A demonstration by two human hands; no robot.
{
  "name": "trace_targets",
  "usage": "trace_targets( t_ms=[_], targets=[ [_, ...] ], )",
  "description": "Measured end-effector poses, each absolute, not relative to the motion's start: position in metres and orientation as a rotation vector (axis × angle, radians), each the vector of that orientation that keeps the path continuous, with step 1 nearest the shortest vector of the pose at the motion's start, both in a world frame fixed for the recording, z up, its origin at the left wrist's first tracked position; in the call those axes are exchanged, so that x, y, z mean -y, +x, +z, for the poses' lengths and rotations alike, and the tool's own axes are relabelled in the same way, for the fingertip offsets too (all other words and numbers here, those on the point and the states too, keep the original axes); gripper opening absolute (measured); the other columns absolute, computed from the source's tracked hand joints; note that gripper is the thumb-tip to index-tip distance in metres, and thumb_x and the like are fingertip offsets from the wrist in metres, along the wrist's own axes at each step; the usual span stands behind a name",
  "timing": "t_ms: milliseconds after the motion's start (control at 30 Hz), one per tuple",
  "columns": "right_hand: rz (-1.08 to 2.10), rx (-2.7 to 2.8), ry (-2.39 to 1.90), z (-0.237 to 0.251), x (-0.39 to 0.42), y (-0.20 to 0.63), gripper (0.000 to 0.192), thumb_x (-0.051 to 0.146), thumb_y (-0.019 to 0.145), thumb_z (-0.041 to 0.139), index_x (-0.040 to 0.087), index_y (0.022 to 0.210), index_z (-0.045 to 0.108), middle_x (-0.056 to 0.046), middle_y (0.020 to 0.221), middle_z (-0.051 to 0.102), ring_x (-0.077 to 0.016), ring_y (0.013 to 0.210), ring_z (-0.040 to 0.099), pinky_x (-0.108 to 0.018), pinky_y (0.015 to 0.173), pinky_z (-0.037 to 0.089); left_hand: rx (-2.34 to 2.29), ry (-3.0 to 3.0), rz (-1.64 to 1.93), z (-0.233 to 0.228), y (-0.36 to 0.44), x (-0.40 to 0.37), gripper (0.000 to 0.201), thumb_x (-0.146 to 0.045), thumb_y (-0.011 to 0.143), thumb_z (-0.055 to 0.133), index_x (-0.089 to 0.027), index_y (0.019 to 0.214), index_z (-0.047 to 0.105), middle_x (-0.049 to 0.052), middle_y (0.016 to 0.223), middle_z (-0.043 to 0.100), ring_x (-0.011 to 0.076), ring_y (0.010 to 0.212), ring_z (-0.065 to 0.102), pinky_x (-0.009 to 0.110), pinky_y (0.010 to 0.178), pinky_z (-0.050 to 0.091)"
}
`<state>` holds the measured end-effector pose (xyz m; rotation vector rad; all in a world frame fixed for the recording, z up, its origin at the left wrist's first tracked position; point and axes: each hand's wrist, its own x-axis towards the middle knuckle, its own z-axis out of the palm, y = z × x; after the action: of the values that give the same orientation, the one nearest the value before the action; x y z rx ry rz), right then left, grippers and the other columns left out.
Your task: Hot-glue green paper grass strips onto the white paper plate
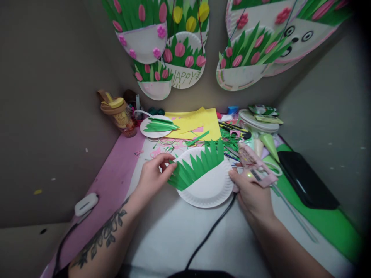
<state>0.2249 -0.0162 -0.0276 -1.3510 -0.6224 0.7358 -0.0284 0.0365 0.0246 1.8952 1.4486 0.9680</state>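
Clutter fills the far side of the desk (174, 231): yellow paper sheets (199, 122), a second small plate with green leaves (156, 126), a lidded drink cup (118, 114) at the far left, a stack of plates (256, 120) and scraps of green and pink paper between them. Near the middle lies a paper plate (208, 185) with a fan of green paper leaves (197, 166) along its far edge. The left hand (153, 175) pinches the left end of that fan, fingers closed on it. The right hand (252, 191) is wrapped around a pink glue gun (256, 166) just right of the plate, its black cord (211, 229) trailing toward the near edge. A black tray (307, 179) sits at the right on green paper (327, 224). Plate crafts with pink and yellow tulips (179, 42) hang on the wall; one reads "HAPPY", the rest of its lettering too faint to make out. A white charger (86, 204) lies near left.
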Motion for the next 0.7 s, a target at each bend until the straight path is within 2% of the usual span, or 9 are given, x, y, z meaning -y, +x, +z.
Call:
trace_targets(
  t_ms=[167, 300, 533, 700],
  targets=[
    [0.718, 0.641, -1.355, -0.033, 0.015, 0.228, 0.039, 0.030, 0.061, 0.082, 0.016, 0.094, 0.067, -0.005, 0.090, 0.069, -0.0199, 0.080, 0.065, -0.036, 0.076, 0.054, -1.424, 1.827, 0.952, 0.024, -0.026, -0.035, 0.015, -0.031, 0.082, 0.061, -0.019, 0.090, 0.063, -0.001, 0.070, 0.064, 0.0113, 0.060, 0.055, 0.022, 0.056, 0.041],
    [0.738, 0.642, -1.337, -0.033, 0.016, 0.227, 0.037, 0.030, 0.063, 0.082, 0.017, 0.094, 0.066, -0.004, 0.088, 0.069, -0.0188, 0.079, 0.065, -0.036, 0.076, 0.053, -1.420, 1.773, 0.957, 0.026, -0.026, -0.034, 0.022, -0.031, 0.082, 0.061, -0.020, 0.100, 0.055, -0.004, 0.064, 0.061, 0.0109, 0.056, 0.055, 0.021, 0.055, 0.040],
    [0.649, 0.658, -1.339, -0.030, 0.018, 0.224, 0.041, 0.035, 0.064, 0.080, 0.017, 0.098, 0.066, -0.005, 0.093, 0.069, -0.0215, 0.085, 0.066, -0.038, 0.079, 0.054, -1.552, 1.938, 1.023, 0.027, -0.016, -0.015, 0.034, -0.032, 0.081, 0.063, -0.023, 0.110, 0.048, -0.003, 0.075, 0.070, 0.0119, 0.059, 0.062, 0.022, 0.056, 0.043],
    [0.547, 0.734, -1.373, -0.036, 0.019, 0.225, 0.043, 0.038, 0.067, 0.077, 0.017, 0.102, 0.065, -0.007, 0.095, 0.069, -0.0233, 0.089, 0.066, -0.040, 0.081, 0.053, -1.644, 2.136, 0.906, 0.026, -0.012, -0.005, 0.027, -0.036, 0.086, 0.059, -0.024, 0.110, 0.055, 0.001, 0.084, 0.073, 0.0155, 0.069, 0.069, 0.024, 0.059, 0.045]
  ],
)
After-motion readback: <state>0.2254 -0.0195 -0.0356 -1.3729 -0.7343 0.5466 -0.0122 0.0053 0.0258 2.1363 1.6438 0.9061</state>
